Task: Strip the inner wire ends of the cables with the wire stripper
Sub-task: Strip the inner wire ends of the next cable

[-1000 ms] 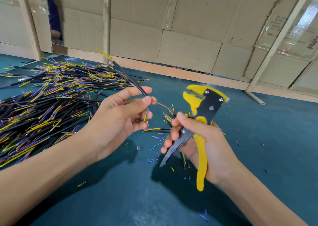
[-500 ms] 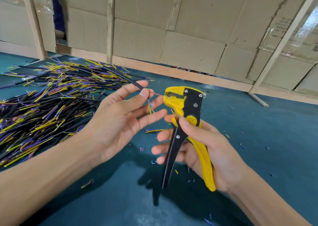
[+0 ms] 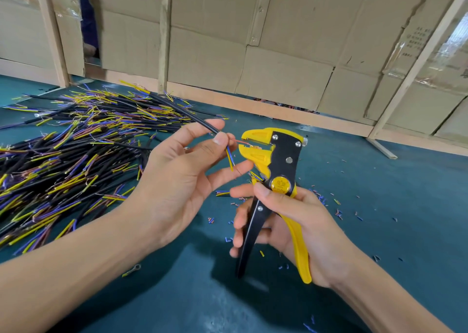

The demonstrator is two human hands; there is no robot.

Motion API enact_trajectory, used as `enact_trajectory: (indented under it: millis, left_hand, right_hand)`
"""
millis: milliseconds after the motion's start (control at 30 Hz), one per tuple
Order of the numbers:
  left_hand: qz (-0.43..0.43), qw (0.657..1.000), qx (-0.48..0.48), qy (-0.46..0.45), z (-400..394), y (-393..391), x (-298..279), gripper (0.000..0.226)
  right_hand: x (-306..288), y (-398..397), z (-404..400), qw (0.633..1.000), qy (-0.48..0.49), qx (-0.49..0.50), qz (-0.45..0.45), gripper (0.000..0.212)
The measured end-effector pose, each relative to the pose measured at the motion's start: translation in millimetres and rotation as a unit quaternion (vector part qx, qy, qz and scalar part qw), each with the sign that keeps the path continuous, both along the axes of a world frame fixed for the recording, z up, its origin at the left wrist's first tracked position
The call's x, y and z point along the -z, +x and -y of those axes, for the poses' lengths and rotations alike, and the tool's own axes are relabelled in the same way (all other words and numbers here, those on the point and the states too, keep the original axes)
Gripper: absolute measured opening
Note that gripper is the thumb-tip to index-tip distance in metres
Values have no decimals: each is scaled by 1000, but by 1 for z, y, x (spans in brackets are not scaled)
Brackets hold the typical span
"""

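Note:
My left hand point(image 3: 182, 175) pinches a black cable point(image 3: 177, 109) between thumb and forefinger near its end. Its red inner wire point(image 3: 236, 142) points right into the open jaws of the yellow and black wire stripper point(image 3: 274, 163). The blue and yellow inner wires point(image 3: 230, 156) hang down below my thumb. My right hand point(image 3: 291, 221) grips the stripper by its two handles, jaws up, thumb across the pivot. A big pile of black cables point(image 3: 76, 155) with yellow, blue and purple ends lies at the left on the teal table.
Small cut bits of insulation point(image 3: 336, 211) are scattered on the teal table top point(image 3: 379, 193) around and right of my hands. A cardboard wall with wooden battens point(image 3: 253, 54) closes the back. A slanted wooden strut point(image 3: 379, 147) meets the table at the right.
The stripper has swung left and upright, its jaws coming to the cable end. The red wire now sits between the jaws. My left hand holds the cable much as before.

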State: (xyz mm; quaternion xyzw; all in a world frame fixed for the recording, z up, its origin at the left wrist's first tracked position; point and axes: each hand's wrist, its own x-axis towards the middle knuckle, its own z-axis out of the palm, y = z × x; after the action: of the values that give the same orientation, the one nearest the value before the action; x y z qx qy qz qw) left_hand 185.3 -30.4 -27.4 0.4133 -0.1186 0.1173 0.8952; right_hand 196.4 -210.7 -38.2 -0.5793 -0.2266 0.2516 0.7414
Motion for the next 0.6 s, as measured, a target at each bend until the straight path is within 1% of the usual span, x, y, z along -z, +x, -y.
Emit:
enact_trajectory:
  millis: [133,200,600]
  left_hand:
    - [9,1000,-15,4,5,-3,-1,22]
    - [10,1000,-18,4,7,-4,-1,23]
    - [15,999,-47,15,10,-7,-1,25]
  right_hand:
    - [-1,-3,-2,1000,-8,-4,-1,24]
    - [-2,-4,-3,1000,-6,-5,-1,22]
    - [-5,-6,-2,999,-22,17,22,19]
